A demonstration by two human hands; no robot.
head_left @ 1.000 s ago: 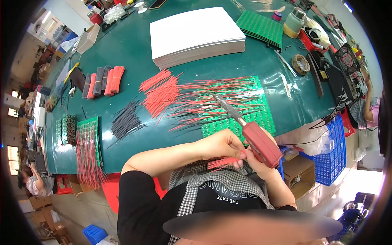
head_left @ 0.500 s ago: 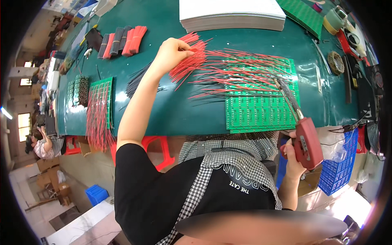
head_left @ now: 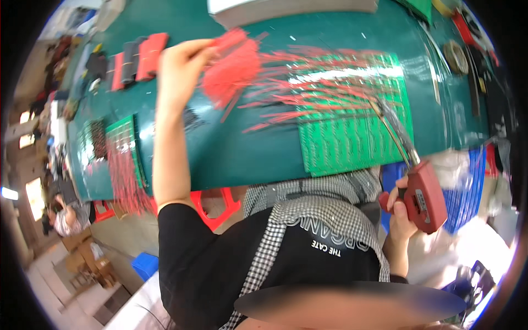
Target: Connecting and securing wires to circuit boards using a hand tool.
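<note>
My left hand point(head_left: 184, 69) is at the left edge of a pile of red wires point(head_left: 234, 69), fingers pinched together. Blur hides what lies between the fingertips. My right hand point(head_left: 402, 217) grips a red soldering gun point(head_left: 426, 195) by its handle. The gun's metal tip rests near the wires over a green circuit board panel point(head_left: 346, 146). Red and black wires point(head_left: 324, 99) stretch across the panel's upper part and hang past its left side. A few black wires point(head_left: 191, 118) lie partly behind my left forearm.
Bundles of red and dark wires point(head_left: 148, 55) lie at the back left. Below them, a second green panel point(head_left: 122, 132) has red wires draped off it. A white stack point(head_left: 291, 12) sits at the far edge. A tape roll point(head_left: 455, 58) lies right. Another person point(head_left: 69, 214) sits far left.
My left hand has drawn left from the middle of the red wire pile to its edge. The soldering gun stays by the panel's right side. The whole view has shifted and tilted slightly.
</note>
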